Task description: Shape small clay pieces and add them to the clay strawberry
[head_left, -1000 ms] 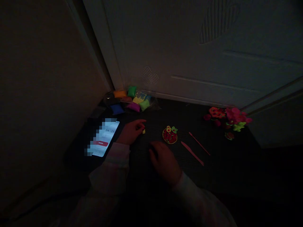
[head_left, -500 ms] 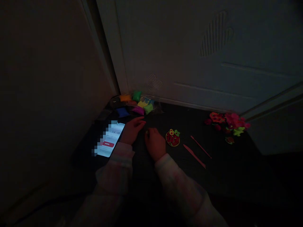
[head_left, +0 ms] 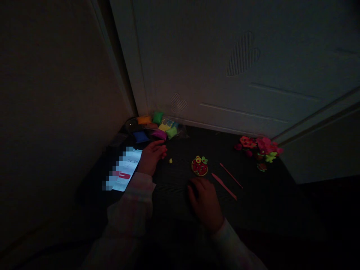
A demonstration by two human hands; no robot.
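Note:
My left hand (head_left: 152,155) rests beside the lit phone (head_left: 127,170), its fingers loosely bent and apart, with nothing visible in them. A small yellow lump of clay (head_left: 170,161) lies on the dark table, just right of those fingers. Nearer to me, my right hand (head_left: 206,202) hovers over or rests on the table, thumb and fingers apart. Beyond it sits a round red clay piece with a yellow rim (head_left: 199,167), with small yellow and green shapes at its top. A pink clay knife (head_left: 224,186) and a thin pink stick tool (head_left: 231,175) lie to its right.
Several coloured clay packets (head_left: 159,127) are heaped at the back left against the pale panel (head_left: 213,75). Pink, red and green clay flowers (head_left: 264,146) stand at the back right, a small round piece (head_left: 261,167) before them. The light is very dim.
My right hand has moved toward me and to the right, its fingers opening; the yellow lump now shows on the table. My left fingers have bent slightly. The view has shifted a little.

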